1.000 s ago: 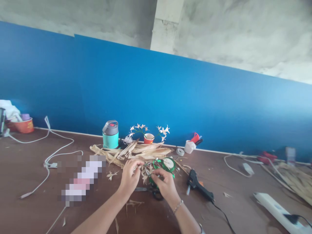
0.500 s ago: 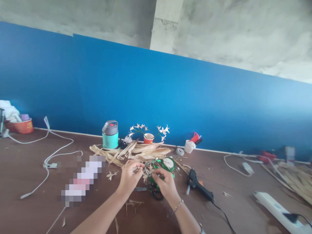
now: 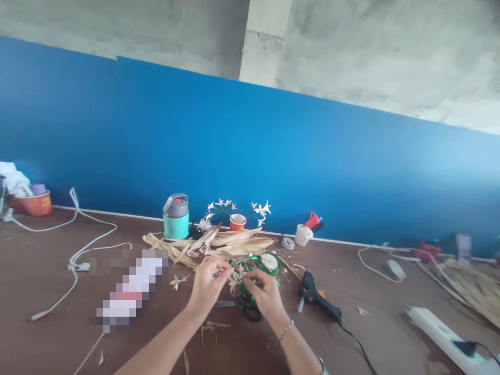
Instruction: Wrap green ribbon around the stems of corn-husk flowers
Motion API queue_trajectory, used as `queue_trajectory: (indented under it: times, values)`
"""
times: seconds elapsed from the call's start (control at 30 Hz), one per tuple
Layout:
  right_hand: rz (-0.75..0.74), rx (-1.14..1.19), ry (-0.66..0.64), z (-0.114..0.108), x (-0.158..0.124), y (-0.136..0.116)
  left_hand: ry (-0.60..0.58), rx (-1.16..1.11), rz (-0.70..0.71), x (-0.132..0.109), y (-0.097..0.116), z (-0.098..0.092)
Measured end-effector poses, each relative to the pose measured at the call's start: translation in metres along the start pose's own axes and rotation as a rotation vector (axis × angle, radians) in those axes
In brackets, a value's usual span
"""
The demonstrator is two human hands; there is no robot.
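Beside a pointed, papery flower (image 3: 235,286), left hand (image 3: 209,281) and right hand (image 3: 266,292) pinch tight, contents unclear.

The brown table (image 3: 390,333) holds husks (image 3: 242,246), scissors (image 3: 226,303), a glue gun (image 3: 321,300).

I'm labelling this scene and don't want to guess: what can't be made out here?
All in the head view:
- Left hand: anything it may hold is too small to tell.
- Right hand: anything it may hold is hidden by the hand itself or too small.
- Pixelated item: masked by blocks, so its identity is lost.
- Power strip: cut off by the bottom edge.
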State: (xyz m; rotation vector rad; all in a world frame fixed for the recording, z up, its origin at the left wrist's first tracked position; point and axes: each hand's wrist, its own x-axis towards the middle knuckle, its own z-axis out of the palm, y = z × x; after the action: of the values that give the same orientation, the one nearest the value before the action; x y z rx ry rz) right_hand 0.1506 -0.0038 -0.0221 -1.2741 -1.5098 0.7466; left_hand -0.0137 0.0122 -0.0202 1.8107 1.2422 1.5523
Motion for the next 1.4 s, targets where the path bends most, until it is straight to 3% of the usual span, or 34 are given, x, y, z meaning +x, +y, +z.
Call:
queue_trajectory:
  times: [0.37,0.67,0.9,1.03,1.23,1.4]
  values:
    - [0.036,0.089,-0.011,0.001,0.0,0.007,-0.002,-0.079,-0.041,-0.001,0.003,-0.004]
    - [0.334,0.828,-0.051,-0.004,0.002,0.008,0.046,-0.118,-0.095,0.0,0.001,-0.004]
    - [0.43,1.112,-0.157,-0.008,0.004,0.008,-0.042,-0.176,-0.174,0.002,0.01,-0.004]
    - [0.472,1.18,-0.153,-0.009,0.004,0.008,-0.118,-0.172,-0.197,0.002,0.007,-0.003]
    - [0.502,1.179,-0.135,-0.008,0.004,0.009,-0.137,-0.17,-0.238,0.0,0.002,0.0]
    - [0.537,1.112,-0.156,-0.007,0.004,0.007,-0.169,-0.41,-0.388,-0.001,0.012,0.002]
